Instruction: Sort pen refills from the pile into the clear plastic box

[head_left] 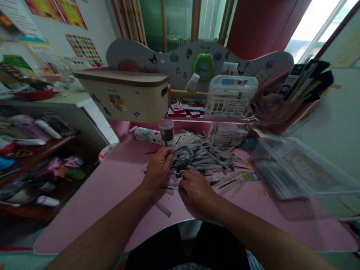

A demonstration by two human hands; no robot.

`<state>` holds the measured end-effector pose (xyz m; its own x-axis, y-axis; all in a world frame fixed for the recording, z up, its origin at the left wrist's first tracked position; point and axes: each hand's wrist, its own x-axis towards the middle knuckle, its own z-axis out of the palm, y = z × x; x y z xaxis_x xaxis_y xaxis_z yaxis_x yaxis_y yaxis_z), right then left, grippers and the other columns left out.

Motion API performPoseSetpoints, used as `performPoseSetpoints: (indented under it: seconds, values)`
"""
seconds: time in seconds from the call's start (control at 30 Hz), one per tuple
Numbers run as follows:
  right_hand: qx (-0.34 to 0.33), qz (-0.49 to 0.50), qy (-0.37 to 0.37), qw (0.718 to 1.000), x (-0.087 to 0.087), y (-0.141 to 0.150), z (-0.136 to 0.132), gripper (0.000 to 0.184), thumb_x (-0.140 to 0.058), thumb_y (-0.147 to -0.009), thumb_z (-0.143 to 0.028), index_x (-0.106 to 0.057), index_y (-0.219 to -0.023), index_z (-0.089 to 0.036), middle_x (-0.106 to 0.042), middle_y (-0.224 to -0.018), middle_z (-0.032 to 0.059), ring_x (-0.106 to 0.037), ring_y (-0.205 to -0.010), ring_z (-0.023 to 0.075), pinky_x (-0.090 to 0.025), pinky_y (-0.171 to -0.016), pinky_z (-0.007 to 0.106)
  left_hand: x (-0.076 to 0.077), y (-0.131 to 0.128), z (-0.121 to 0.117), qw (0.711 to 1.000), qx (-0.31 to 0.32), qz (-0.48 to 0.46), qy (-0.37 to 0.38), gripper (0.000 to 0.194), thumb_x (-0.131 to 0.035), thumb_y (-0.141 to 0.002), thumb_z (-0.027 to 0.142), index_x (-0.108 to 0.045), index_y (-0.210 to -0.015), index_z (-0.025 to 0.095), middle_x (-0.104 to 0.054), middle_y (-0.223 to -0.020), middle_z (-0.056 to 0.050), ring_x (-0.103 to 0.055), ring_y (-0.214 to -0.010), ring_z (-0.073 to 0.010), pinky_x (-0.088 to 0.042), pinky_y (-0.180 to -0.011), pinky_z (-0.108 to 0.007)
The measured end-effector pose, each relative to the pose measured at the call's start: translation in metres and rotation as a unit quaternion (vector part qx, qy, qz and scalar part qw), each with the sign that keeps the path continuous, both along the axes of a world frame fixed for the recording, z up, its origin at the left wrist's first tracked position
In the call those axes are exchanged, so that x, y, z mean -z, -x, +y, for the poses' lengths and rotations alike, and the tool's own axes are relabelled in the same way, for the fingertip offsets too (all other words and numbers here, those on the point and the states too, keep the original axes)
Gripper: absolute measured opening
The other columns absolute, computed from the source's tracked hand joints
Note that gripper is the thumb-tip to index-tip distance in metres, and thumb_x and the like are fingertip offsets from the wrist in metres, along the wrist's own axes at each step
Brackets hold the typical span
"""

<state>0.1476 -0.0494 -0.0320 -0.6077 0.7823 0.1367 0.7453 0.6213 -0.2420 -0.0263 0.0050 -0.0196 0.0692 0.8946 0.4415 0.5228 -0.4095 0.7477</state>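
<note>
A heaped pile of slim pen parts, clear tubes and dark-tipped refills point(197, 155), covers the middle of the pink desk. At the pile's left edge is my left hand point(158, 167), fingers bent together with the thumb near them; a small item between them cannot be made out. My right hand point(197, 189) is curled closed in front of the pile, its fingertips hidden. Loose clear tubes point(163, 209) lie on the desk near my left wrist. More tubes and refills point(229, 182) are scattered to the right of my right hand.
A clear plastic box point(281, 178) with a bundle of slim pen parts stands open on the right. Behind the pile are a transparent cup point(167, 131), a long printed carton point(144, 134) and a clear bag of pens point(227, 134). A lidded cream bin point(126, 99) sits above them.
</note>
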Motion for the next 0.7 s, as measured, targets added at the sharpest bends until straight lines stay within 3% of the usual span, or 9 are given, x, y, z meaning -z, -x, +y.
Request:
performPoseSetpoints:
  seconds: [0.2,0.33,0.47,0.57,0.7]
  values:
    - [0.01,0.016,-0.022,1.0,-0.004,-0.007,0.005,0.013,-0.06,-0.087,-0.016,-0.071,-0.08,-0.014,-0.062,-0.087,0.0079,-0.053,-0.088,0.0204,-0.041,-0.081,0.033,-0.003,-0.001,-0.002,1.0,0.014,-0.01,0.01,0.025,-0.053,-0.093,0.028,-0.071,-0.108,0.019,-0.074,-0.104,-0.008,-0.067,-0.1,-0.0257,-0.049,-0.092,-0.039]
    - [-0.004,0.055,-0.008,0.998,-0.025,-0.029,0.018,0.006,-0.062,-0.081,-0.013,-0.067,-0.079,-0.015,-0.06,-0.089,0.0074,-0.052,-0.088,0.0196,-0.042,-0.079,0.031,-0.003,-0.001,-0.002,1.0,-0.013,-0.017,-0.007,0.024,-0.057,-0.091,0.027,-0.074,-0.106,0.021,-0.075,-0.105,-0.009,-0.067,-0.101,-0.0273,-0.048,-0.094,-0.042]
    - [0.013,0.163,0.073,0.984,-0.046,-0.06,0.034,0.01,-0.058,-0.075,-0.006,-0.061,-0.076,-0.016,-0.058,-0.081,0.0021,-0.052,-0.073,0.0133,-0.041,-0.069,0.026,-0.003,0.0,-0.001,1.0,-0.017,-0.006,-0.004,0.025,-0.056,-0.094,0.031,-0.073,-0.11,0.022,-0.074,-0.107,-0.009,-0.065,-0.104,-0.0277,-0.046,-0.095,-0.043]
    - [0.042,0.288,0.173,0.941,-0.057,-0.084,0.042,0.004,-0.058,-0.078,-0.014,-0.057,-0.076,-0.017,-0.053,-0.066,-0.0037,-0.047,-0.058,0.0092,-0.037,-0.056,0.022,-0.002,-0.002,-0.003,1.0,-0.012,0.004,0.0,0.028,-0.051,-0.098,0.033,-0.072,-0.114,0.023,-0.073,-0.11,-0.009,-0.063,-0.106,-0.0276,-0.045,-0.095,-0.043]
    - [0.052,0.474,0.244,0.844,-0.067,-0.102,0.045,0.012,-0.064,-0.076,-0.024,-0.053,-0.077,-0.02,-0.051,-0.059,-0.0062,-0.044,-0.05,0.0075,-0.034,-0.047,0.02,-0.002,-0.006,-0.006,1.0,0.0,0.015,-0.001,0.028,-0.05,-0.098,0.032,-0.072,-0.114,0.026,-0.072,-0.108,-0.009,-0.061,-0.102,-0.0279,-0.045,-0.092,-0.042]
